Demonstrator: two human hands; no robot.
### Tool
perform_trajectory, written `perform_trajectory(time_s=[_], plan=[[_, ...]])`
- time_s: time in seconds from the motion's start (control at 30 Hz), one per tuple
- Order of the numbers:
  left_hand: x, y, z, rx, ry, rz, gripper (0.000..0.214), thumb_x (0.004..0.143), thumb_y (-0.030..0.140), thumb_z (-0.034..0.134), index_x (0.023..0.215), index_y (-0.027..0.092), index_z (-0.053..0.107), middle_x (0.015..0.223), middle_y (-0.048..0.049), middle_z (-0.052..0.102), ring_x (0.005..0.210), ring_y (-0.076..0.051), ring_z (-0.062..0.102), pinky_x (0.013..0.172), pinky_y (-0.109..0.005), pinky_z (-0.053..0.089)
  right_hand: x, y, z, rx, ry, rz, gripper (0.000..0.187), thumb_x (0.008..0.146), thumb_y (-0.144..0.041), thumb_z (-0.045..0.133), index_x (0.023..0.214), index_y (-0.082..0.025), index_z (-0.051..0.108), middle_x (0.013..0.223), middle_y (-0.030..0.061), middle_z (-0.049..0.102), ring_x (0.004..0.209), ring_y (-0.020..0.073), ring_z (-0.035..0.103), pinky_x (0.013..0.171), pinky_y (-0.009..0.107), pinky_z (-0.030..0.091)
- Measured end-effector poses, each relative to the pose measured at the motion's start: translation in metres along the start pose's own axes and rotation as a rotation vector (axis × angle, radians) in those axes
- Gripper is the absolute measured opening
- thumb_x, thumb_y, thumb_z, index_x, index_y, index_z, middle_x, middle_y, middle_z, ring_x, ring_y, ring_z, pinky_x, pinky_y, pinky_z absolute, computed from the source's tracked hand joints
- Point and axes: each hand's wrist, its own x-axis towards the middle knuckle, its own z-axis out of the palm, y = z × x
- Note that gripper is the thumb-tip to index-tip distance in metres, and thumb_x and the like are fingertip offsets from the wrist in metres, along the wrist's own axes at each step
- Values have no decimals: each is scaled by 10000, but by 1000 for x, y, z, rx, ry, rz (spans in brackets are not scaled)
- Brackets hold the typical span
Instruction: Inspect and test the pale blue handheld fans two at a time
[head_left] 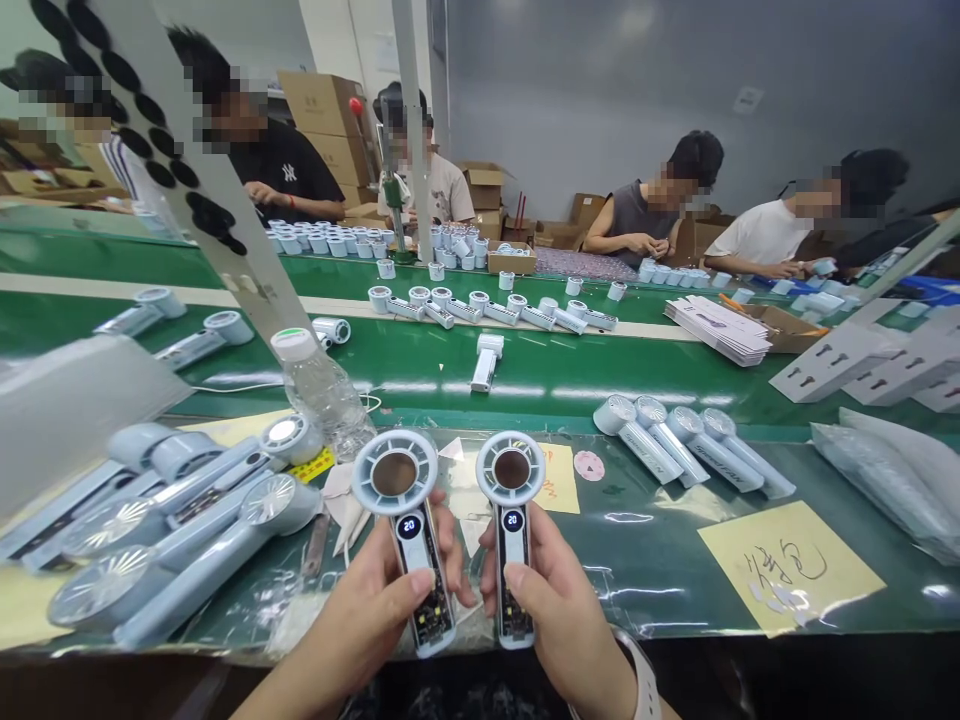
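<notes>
My left hand (pixel 390 590) is closed around the handle of a light-blue handheld fan (pixel 431 600), its thumb pressed on the front. A second fan of the same kind (pixel 517 550) is gripped by my right hand (pixel 566 590), thumb likewise on the handle. Both fans stand upright side by side, heads up, a small gap between them. Each has a round ribbed head and a small lit display reading 20. Circuit parts show in the lower handles, where the front covers are absent. The fingers behind the handles are partly hidden.
More fans (pixel 202 510) lie piled at left beside a clear plastic bottle (pixel 319 385). Several finished-looking fans (pixel 682 440) rest at right near a yellow note (pixel 791 565) and plastic bags (pixel 885 480). Beyond, a green conveyor (pixel 405 370) carries fans; co-workers sit across it.
</notes>
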Motion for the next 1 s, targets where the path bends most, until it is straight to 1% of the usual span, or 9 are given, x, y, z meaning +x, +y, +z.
perform_trajectory(time_s=[0.1,0.23,0.33,0.43,0.5,0.6,0.8,0.93,1.0], plan=[[0,0,0,-14,-1,8,430,768,397,774,1147,303,594,851,22,589,702,-189,634,711,-423,574,0,-5,3,-18,-20,-7,413,837,-471,696,1127,-194,599,822,17,588,669,156,527,627,301,474],[4,-1,1,-65,50,17,413,741,365,798,1104,276,622,846,22,585,662,-148,593,686,-367,579,2,-2,5,-43,54,5,454,826,-422,722,1206,-217,586,933,30,608,746,160,543,636,277,472],[8,-3,0,-88,137,20,338,778,393,753,1065,257,638,832,19,581,630,-137,570,677,-380,596,2,6,3,-21,89,23,365,862,-464,667,1108,-202,604,797,5,611,624,130,519,547,244,444],[8,-6,-4,-70,197,37,329,782,394,744,1060,250,643,827,13,573,646,-148,583,683,-387,603,1,9,0,38,13,51,347,862,-509,650,991,-190,601,728,-11,592,554,103,493,504,220,436],[6,-9,-7,-62,152,46,356,768,403,755,1070,251,643,809,13,563,641,-157,591,661,-379,598,1,7,-2,47,-27,58,352,843,-509,674,962,-187,597,792,3,599,566,98,509,505,219,447],[4,-10,-10,-36,91,63,328,779,399,750,1050,243,652,792,13,554,618,-146,582,629,-350,583,3,3,-2,15,12,44,341,864,-502,659,980,-187,598,801,0,590,563,94,510,511,221,448],[5,-6,-6,-71,85,13,336,805,393,731,1106,283,627,855,7,580,704,-195,629,686,-422,596,4,5,1,49,38,53,378,856,-465,685,1131,-215,616,936,26,607,683,130,556,594,250,477],[7,-6,-6,-98,95,19,325,802,369,738,1092,268,633,843,6,591,679,-180,623,687,-412,598,3,6,3,81,72,68,375,816,-484,713,1050,-203,632,906,22,622,658,128,555,564,241,464],[7,-7,-9,-94,93,20,310,802,361,737,1076,253,639,829,-2,596,686,-194,633,679,-407,595,3,5,4,76,76,84,333,827,-487,694,970,-193,631,805,6,624,589,114,534,532,233,445]])
